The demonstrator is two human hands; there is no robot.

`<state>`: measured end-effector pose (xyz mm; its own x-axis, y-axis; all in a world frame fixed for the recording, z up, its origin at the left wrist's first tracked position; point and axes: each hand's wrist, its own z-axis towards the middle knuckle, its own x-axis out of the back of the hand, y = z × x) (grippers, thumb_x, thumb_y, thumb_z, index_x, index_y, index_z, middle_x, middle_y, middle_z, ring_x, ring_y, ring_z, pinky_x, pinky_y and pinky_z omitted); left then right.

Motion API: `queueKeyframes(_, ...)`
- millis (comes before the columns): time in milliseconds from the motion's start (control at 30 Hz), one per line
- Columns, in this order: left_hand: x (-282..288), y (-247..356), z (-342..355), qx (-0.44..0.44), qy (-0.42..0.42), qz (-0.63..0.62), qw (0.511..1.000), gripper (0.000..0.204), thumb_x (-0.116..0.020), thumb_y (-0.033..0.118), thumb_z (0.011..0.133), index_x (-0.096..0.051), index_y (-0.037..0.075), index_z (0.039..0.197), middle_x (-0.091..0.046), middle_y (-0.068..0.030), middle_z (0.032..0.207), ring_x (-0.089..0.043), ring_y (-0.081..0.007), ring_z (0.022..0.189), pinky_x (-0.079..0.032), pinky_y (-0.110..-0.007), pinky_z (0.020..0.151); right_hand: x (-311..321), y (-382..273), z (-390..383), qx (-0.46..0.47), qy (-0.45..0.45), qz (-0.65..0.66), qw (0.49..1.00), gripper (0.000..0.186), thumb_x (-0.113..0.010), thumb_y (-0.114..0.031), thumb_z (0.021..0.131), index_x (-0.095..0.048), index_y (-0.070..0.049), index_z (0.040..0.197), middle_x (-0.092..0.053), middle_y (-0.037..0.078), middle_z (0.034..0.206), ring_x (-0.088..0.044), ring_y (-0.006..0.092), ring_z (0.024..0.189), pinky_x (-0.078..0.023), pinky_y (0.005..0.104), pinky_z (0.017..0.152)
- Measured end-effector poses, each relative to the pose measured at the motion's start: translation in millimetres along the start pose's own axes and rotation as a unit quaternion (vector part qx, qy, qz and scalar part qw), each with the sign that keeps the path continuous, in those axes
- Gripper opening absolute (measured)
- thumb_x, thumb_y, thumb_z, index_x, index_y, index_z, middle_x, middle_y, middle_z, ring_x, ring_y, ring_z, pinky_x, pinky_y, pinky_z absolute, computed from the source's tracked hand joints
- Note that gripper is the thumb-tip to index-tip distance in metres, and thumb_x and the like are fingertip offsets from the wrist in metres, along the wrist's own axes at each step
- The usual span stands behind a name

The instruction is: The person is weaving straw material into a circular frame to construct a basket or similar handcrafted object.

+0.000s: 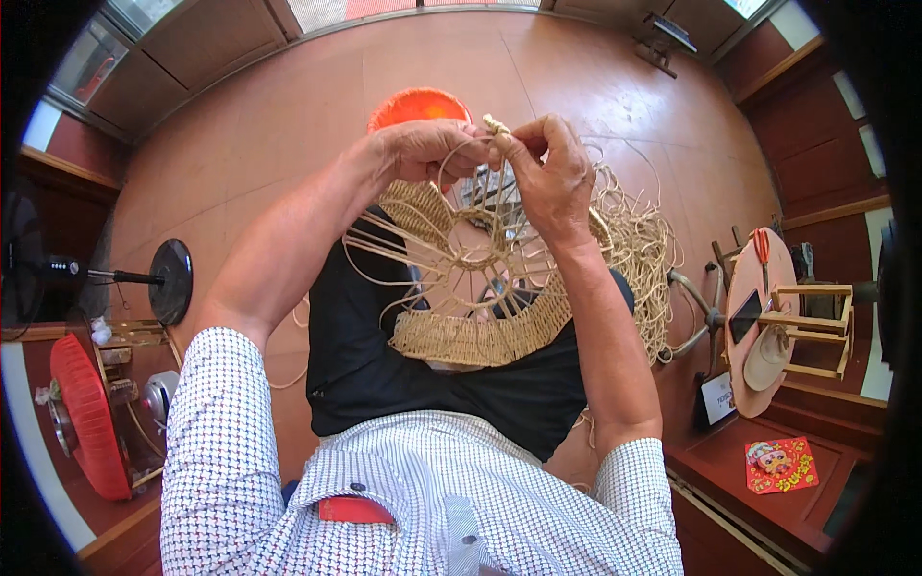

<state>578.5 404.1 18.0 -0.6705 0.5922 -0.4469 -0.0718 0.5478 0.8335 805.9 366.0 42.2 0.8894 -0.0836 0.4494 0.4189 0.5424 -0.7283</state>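
A round woven straw basket (461,338) rests across my lap, with open spokes of cord (477,257) running to a ring in its middle. Beyond its far side, both hands are raised close together over straw cord. My left hand (434,149) has its fingers curled on a strand that loops down toward the basket. My right hand (557,178) pinches cord between thumb and forefinger, right beside a pale twisted knot of straw (496,126). The fingertips partly hide the strands between them. A large tangle of loose straw cord (639,254) hangs and lies at the basket's right.
An orange basin (415,104) stands on the floor behind my left hand. At left are a black round fan base (171,282) and a red-covered round object (86,418). To the right, a round tabletop (747,264) carries red-handled scissors (762,246) and a hat (766,358).
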Motion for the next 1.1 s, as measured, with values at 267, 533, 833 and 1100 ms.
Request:
queueKeyframes(267, -2.2, -4.5, 4.4, 0.018, -0.003, -0.033, 0.999, 0.024, -0.078, 0.030, 0.108, -0.060, 0.015, 0.102, -0.036, 0.0138, 0.069, -0.032, -0.0006, 0.056, -0.026, -0.022, 0.051, -6.1, 12.0, -3.7, 0.048, 0.033, -0.022, 0.998, 0.020, -0.083, -0.016, 0.099, -0.067, -0.005, 0.101, -0.069, 0.013, 0.095, -0.072, 0.0305, 0.082, -0.059, 0.0438, 0.072)
queueKeyframes(533, -6.0, -7.0, -3.3, 0.014, -0.007, -0.051, 0.999, 0.025, -0.075, 0.027, 0.109, -0.057, 0.015, 0.097, -0.038, 0.0122, 0.071, -0.031, -0.0014, 0.056, -0.024, -0.023, 0.051, 5.4, -2.7, -38.4, 0.153, 0.146, -0.102, 0.972, 0.017, -0.080, -0.008, 0.096, -0.071, -0.006, 0.109, -0.071, 0.010, 0.100, -0.067, 0.0284, 0.079, -0.053, 0.0424, 0.072)
queueKeyframes(833, -2.1, -18.3, -2.8, 0.015, -0.052, -0.084, 0.995, 0.029, -0.074, 0.036, 0.110, -0.065, 0.009, 0.107, -0.038, 0.0121, 0.066, -0.029, -0.0026, 0.053, -0.025, -0.023, 0.050, 4.5, -20.4, -64.1, 0.010, 0.049, -0.117, 0.992, 0.022, -0.085, -0.022, 0.095, -0.071, -0.012, 0.110, -0.075, 0.004, 0.092, -0.072, 0.0277, 0.077, -0.054, 0.0441, 0.074)
queueKeyframes(1100, -8.2, -19.3, -15.6, 0.168, -0.020, -0.023, 0.985, 0.031, -0.063, 0.035, 0.117, -0.073, 0.007, 0.106, -0.044, 0.0108, 0.065, -0.038, -0.0025, 0.052, -0.031, -0.021, 0.050, 15.2, -36.2, -125.8, -0.130, 0.043, 0.043, 0.990, 0.015, -0.080, -0.004, 0.098, -0.074, -0.005, 0.112, -0.077, 0.005, 0.095, -0.066, 0.0127, 0.068, -0.053, 0.0318, 0.064)
